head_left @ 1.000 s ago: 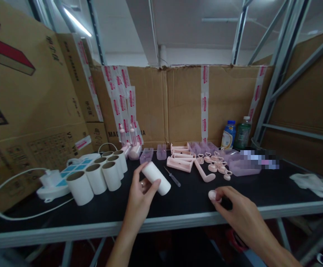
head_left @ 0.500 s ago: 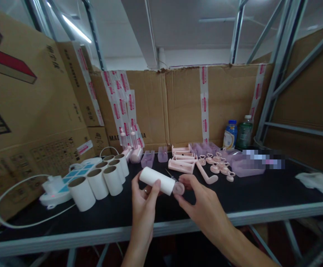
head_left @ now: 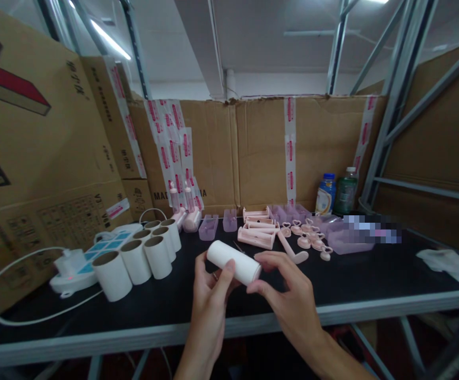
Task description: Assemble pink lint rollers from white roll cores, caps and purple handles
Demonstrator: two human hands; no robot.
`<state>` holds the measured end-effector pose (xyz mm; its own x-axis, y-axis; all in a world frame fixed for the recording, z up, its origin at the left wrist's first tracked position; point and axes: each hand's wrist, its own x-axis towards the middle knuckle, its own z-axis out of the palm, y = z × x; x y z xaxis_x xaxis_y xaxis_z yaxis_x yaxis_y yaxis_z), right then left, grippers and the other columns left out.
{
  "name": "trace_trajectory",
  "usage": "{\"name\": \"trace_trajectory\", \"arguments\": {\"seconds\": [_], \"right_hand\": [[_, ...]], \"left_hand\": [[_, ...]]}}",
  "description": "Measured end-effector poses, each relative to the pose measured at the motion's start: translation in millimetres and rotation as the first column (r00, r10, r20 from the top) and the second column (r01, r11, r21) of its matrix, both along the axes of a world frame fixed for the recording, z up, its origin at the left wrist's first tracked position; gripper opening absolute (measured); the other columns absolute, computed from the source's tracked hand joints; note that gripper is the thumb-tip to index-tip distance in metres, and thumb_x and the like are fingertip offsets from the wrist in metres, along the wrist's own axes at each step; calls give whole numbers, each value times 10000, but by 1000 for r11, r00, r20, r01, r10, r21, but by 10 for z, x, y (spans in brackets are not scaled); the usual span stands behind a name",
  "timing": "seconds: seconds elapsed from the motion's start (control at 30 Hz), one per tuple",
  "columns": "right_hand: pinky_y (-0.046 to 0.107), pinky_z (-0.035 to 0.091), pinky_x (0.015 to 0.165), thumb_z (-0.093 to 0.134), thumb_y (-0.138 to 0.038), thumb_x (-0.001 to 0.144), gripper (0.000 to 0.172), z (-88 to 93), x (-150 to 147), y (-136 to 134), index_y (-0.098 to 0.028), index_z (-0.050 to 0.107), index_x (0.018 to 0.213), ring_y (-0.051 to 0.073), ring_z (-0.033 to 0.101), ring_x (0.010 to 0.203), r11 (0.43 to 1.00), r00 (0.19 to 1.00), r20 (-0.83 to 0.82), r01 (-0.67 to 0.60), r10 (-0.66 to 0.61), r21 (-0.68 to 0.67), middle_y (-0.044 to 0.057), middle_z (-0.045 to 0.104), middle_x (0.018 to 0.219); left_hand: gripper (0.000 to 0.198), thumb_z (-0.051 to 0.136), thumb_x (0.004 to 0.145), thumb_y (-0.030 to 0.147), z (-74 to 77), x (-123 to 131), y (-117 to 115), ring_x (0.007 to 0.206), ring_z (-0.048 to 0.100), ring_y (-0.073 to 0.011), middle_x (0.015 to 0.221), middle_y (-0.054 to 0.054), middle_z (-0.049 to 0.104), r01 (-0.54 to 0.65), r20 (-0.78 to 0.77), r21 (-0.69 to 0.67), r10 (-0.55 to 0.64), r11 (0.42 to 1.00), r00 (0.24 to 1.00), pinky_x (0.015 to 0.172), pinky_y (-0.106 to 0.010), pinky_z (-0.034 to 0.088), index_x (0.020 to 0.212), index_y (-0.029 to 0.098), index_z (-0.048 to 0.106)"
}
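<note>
My left hand (head_left: 209, 290) is closed round a white lint roller roll (head_left: 233, 261), held tilted above the black shelf, with the thumb along its near side. At the roll's right end, my right hand (head_left: 287, 287) pinches with thumb and index finger. A pinkish round end cap (head_left: 257, 274) shows there as a thin rim, mostly inside the roll and partly hidden by the fingers. Behind the hands lie pale pink plastic roller frames (head_left: 256, 236) and a pink handle (head_left: 293, 250).
Several white rolls (head_left: 113, 277) stand at left beside a power strip (head_left: 75, 279) with a looping white cable. Translucent purple covers (head_left: 208, 228), heart-ringed pink pieces (head_left: 304, 241), two bottles (head_left: 326, 194) and a white cloth (head_left: 449, 265) lie or stand farther back and right. Cardboard walls enclose the shelf.
The end cap, earlier outside the roll's right end in my right fingers, now sits mostly in that end. The roll has shifted slightly right, and my hands are closer together.
</note>
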<state>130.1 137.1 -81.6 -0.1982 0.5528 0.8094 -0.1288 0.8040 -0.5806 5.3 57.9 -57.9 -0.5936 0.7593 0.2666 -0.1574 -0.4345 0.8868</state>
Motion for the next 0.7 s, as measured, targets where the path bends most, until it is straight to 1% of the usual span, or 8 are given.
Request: {"name": "trace_trajectory", "arguments": {"seconds": [0.07,0.13,0.23,0.3,0.43,0.6,0.63,0.7], "right_hand": [[308,522,873,887,-424,794,496,-4,-6,41,-332,646,1217,185,635,960,994,997,13,-69,71,-82,-3,680,1146],[380,492,1018,925,-559,671,823,22,14,86,-368,556,1382,245,600,1167,978,984,49,-164,172,-127,25,620,1347],[507,263,1259,925,-687,514,1303,112,88,137,-405,268,1603,325,325,1513,937,922,171,-331,347,-113,51,335,1658],[544,183,1284,929,-680,528,1415,166,139,150,-415,100,1643,326,272,1550,895,856,263,-432,446,-112,66,257,1695],[564,239,1260,913,-654,627,1362,160,165,160,-433,33,1644,326,275,1554,889,835,321,-453,447,-59,79,283,1681],[504,223,1279,783,-814,645,1341,124,145,254,-384,8,1651,303,191,1585,909,835,415,-414,362,41,78,165,1730],[480,228,1280,658,-864,734,1255,149,153,298,-349,-20,1655,279,205,1583,910,829,438,-410,348,54,85,165,1731],[386,292,1259,327,-803,970,916,231,179,426,-278,26,1658,199,299,1550,971,851,506,-218,140,99,84,270,1700]], "left_hand": [[570,802,863,444,13,-8,-34,840,638,-171,953,-53,677,65,27,-22,-64,998,998,732,-220,545,1271,211,479],[568,791,873,449,23,-32,-70,834,610,-152,983,-43,653,162,51,-46,-159,986,986,733,-207,538,1307,220,504],[602,786,873,442,36,-82,-114,871,589,-154,1027,-39,628,325,51,-105,-322,940,946,744,-202,538,1370,240,512],[631,780,870,452,39,-111,-130,917,589,-173,1071,-51,625,399,28,-142,-399,906,916,761,-209,539,1396,241,503],[656,743,895,460,18,-143,-145,893,581,-175,1015,-42,617,460,2,-177,-467,870,884,779,-231,528,1443,265,440],[649,733,905,469,0,-144,-131,898,596,-179,1008,-21,613,400,40,-201,-401,894,915,746,-229,534,1455,346,410],[642,741,898,465,2,-148,-118,890,596,-176,1018,-20,619,364,47,-189,-362,912,931,732,-222,538,1444,350,425],[622,768,874,447,6,-170,-83,865,596,-165,1036,-22,631,264,83,-145,-254,954,964,701,-202,540,1411,340,472]]}}
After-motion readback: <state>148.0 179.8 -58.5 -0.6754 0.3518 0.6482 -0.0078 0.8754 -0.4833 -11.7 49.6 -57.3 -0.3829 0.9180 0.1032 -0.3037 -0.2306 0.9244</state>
